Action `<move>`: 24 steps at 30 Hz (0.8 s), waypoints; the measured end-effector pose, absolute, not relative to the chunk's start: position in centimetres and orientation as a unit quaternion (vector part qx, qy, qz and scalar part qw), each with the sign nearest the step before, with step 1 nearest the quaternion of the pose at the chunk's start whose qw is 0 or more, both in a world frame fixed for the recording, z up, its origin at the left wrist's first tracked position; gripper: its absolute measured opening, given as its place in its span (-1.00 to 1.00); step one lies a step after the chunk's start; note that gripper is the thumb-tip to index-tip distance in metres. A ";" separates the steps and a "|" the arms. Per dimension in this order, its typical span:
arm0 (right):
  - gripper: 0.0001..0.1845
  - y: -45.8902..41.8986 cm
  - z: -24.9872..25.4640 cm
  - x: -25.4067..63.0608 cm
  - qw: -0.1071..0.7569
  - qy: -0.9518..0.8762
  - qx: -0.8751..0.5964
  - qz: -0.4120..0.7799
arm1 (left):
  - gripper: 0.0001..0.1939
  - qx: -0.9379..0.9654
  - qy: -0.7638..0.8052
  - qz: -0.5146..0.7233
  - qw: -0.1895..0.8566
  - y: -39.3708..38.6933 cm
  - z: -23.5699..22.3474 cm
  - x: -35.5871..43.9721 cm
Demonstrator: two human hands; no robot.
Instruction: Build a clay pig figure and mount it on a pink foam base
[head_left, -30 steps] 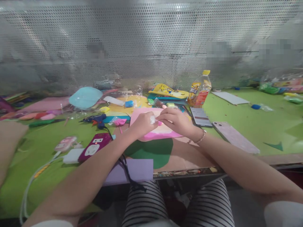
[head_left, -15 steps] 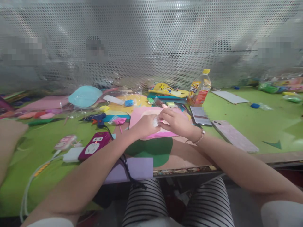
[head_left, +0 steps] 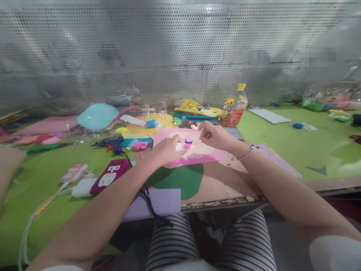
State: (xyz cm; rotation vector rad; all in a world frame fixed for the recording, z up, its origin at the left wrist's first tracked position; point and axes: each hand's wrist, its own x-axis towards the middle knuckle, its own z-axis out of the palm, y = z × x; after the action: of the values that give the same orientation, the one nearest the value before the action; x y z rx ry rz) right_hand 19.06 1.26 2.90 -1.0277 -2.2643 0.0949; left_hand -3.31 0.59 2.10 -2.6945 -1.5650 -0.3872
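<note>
My left hand (head_left: pixel 168 149) rests at the left side of a pink sheet (head_left: pixel 172 132), its fingers closed on a small whitish clear plastic bag (head_left: pixel 179 146). At its fingertips, over the sheet, sits a small round pink and blue piece (head_left: pixel 188 142), perhaps modelling clay. My right hand (head_left: pixel 213 136) is held over the sheet's right part, thumb and fingers pinched together; whatever is in them is too small to make out. A pale pink lump (head_left: pixel 194 127) lies just beyond its fingertips.
A glue gun (head_left: pixel 111 143), a magenta power strip (head_left: pixel 110 176) with cables and a pink clay packet (head_left: pixel 140 145) lie left. Behind are a yellow decorated piece (head_left: pixel 197 107) and a drink bottle (head_left: pixel 234 107). A phone (head_left: pixel 275 160) lies under my right forearm. A perforated screen (head_left: pixel 180 49) stands behind.
My right hand has drawn away from my left, up and to the right, uncovering the pink and blue piece. My left hand stays on the sheet with the plastic bag.
</note>
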 end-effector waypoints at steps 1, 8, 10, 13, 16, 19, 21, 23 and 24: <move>-0.82 1.4 2.6 19.6 0.291 -0.874 -0.387 0.043 | -0.55 -0.861 -0.496 -0.108 0.008 0.3 2.1 -3.4; -0.76 0.2 -1.5 21.1 0.257 -0.901 -0.350 0.015 | -0.65 -0.950 -0.308 -0.037 0.039 -2.0 1.5 -2.2; -0.74 -0.4 -1.9 20.6 0.235 -0.906 -0.351 -0.013 | -0.62 -0.959 -0.280 -0.041 0.032 -2.5 1.0 -1.7; -0.73 -1.2 -1.9 19.8 0.165 -0.912 -0.369 -0.075 | -0.55 -0.962 -0.268 -0.050 0.019 -2.9 0.5 -1.3; -0.73 -1.7 -1.7 19.6 0.108 -0.913 -0.376 -0.111 | -0.61 -0.960 -0.276 -0.044 0.008 -3.0 0.1 -1.2; -0.72 -2.2 -1.6 20.0 0.111 -0.914 -0.372 -0.113 | -0.66 -0.958 -0.283 -0.041 0.000 -3.0 -0.1 -1.2; -0.65 -2.6 -1.4 20.2 0.136 -0.913 -0.368 -0.110 | -0.62 -0.959 -0.280 -0.053 -0.004 -3.0 -0.2 -1.2; -0.62 -3.2 -1.3 20.1 0.152 -0.915 -0.361 -0.099 | -0.60 -0.960 -0.274 -0.059 -0.008 -3.0 -0.2 -1.2; -0.62 -3.6 -1.2 19.9 0.152 -0.917 -0.359 -0.091 | -0.61 -0.960 -0.273 -0.057 -0.009 -3.0 -0.2 -1.2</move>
State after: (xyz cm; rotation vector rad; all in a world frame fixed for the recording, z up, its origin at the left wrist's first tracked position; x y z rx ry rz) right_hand 19.95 -3.63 -1.21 -1.0290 -2.6307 -0.2602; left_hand -1.16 -2.96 -0.21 -3.0334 -0.8637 -0.1802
